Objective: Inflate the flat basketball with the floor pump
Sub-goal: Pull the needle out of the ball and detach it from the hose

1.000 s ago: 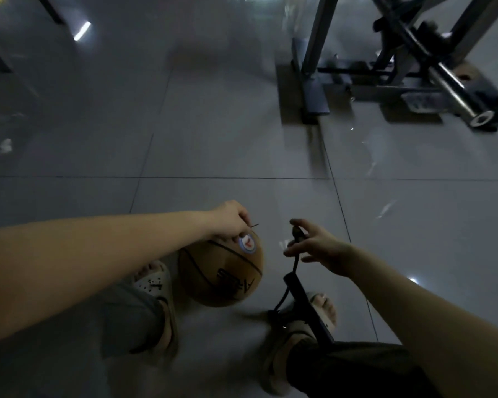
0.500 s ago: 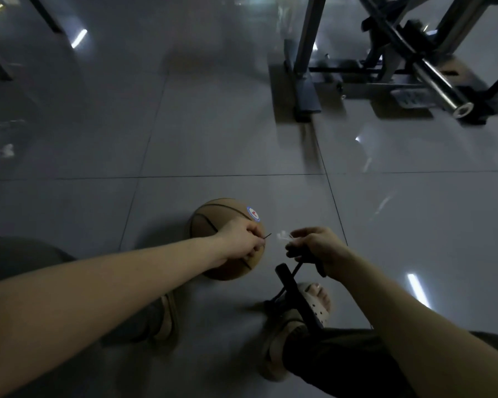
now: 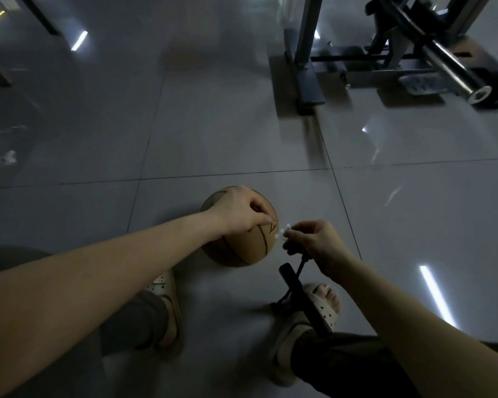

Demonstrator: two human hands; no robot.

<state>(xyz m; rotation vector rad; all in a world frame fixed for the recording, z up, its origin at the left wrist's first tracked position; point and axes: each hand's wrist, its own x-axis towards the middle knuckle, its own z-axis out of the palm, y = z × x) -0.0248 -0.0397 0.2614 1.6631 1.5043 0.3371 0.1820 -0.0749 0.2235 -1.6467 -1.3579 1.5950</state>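
Basketball: on floor, open tile beyond it. Left hand above it, fingers pinching needle. Right hand just right of it, fingers curled round pump hose.

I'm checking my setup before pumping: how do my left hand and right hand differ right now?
The left hand pinches a thin needle; the right hand grips the pump's black hose, with small white bits poking out. The left hand overlaps the basketball in view; the right hand sits beside it, above the pump handle. Both hold small parts, close together.
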